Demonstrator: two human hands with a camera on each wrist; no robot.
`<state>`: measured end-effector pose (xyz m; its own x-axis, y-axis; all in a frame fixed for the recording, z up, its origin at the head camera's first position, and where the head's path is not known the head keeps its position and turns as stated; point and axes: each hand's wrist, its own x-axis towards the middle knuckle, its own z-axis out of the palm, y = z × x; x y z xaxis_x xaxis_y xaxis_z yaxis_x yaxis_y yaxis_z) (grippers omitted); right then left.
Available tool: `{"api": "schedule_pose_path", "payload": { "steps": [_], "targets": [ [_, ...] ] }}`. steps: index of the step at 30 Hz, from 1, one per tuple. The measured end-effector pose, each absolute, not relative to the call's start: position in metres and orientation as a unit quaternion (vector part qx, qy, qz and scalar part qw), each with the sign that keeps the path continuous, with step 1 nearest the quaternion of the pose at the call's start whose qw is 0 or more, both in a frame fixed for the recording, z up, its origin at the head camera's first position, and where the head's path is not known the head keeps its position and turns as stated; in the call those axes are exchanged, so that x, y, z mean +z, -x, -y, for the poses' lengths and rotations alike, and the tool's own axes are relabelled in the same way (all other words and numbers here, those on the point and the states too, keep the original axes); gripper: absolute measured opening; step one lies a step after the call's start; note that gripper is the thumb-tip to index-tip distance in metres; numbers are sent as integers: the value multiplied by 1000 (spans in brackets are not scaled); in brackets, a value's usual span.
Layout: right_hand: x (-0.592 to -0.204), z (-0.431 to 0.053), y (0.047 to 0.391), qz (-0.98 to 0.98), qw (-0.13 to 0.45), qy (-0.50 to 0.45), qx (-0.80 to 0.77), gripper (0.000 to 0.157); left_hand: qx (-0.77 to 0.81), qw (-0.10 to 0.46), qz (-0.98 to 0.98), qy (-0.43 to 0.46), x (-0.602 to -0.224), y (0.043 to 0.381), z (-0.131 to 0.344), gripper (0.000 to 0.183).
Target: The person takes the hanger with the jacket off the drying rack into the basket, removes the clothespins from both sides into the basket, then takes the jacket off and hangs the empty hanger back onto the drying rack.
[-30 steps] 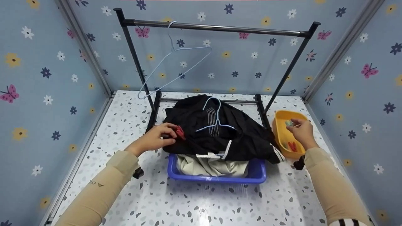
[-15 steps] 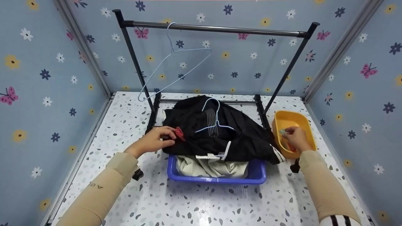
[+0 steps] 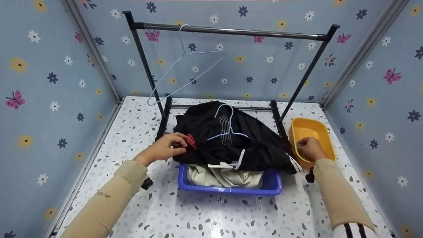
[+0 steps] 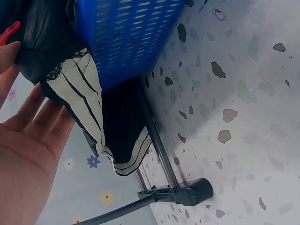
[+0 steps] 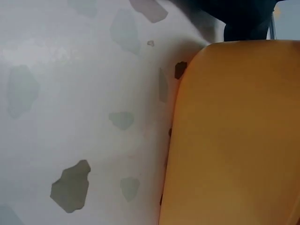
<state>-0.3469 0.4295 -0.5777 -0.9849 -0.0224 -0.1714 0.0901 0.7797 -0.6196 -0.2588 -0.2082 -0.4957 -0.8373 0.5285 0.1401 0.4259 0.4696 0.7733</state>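
Note:
A red clothespin [image 3: 190, 141] is at the fingertips of my left hand [image 3: 162, 147], which holds it over the left part of a black garment [image 3: 205, 119]. In the left wrist view, the fingers lie behind the garment's striped cuff [image 4: 79, 89], the thumb just under the red clothespin [image 4: 9, 33]. My right hand [image 3: 312, 148] is in the yellow basin [image 3: 302, 124], pinching a pale green clothespin [image 3: 299, 145] that is mostly hidden by the fingers. The right wrist view shows only the yellow basin's side [image 5: 234, 131]; the hand is out of that view.
The black garment, with a blue hanger [image 3: 230, 127] in its neck, drapes over a blue basket [image 3: 229, 190] holding pale cloth [image 3: 224, 177]. Behind stands a black clothes rack [image 3: 238, 32] with another blue hanger [image 3: 185, 54] on its bar. Patterned walls surround the speckled floor.
My right hand has moved slightly left and lower into the yellow basin with the green clothespin, now covering the red one seen there. The left hand has stayed at the red clothespin.

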Motion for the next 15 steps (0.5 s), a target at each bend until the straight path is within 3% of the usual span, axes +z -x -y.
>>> {"api": "schedule_pose_path", "payload": {
  "steps": [6, 11, 15],
  "targets": [
    [-579, -432, 347, -947, 100, -24, -303, 45, 429, 71, -859, -269, -494, 259, 208, 7],
    [-565, -430, 348, -915, 142, -72, -372, 55, 427, 69, -860, -270, -495, 258, 208, 7],
    [-547, -430, 348, -924, 116, -65, -358, 50, 428, 68, -861, -267, -496, 258, 208, 7]
  ]
}}
